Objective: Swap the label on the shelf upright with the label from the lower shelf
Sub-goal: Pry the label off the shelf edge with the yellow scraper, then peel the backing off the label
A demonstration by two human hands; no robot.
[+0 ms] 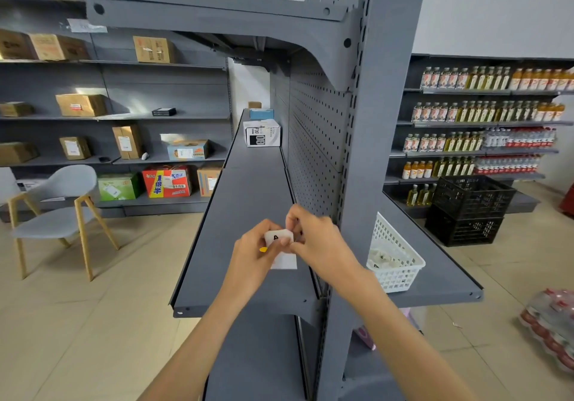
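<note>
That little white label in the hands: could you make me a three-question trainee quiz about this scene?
1. True or false: both hands hold the white label.
2. Which container sits on the shelf right of the grey upright? A) black crate B) white basket C) cardboard box
3. Fill in: the label is held above a grey ____.

Key:
1. True: left hand and right hand both pinch it.
2. B, the white basket; the black crates stand on the floor.
3. Shelf.
</note>
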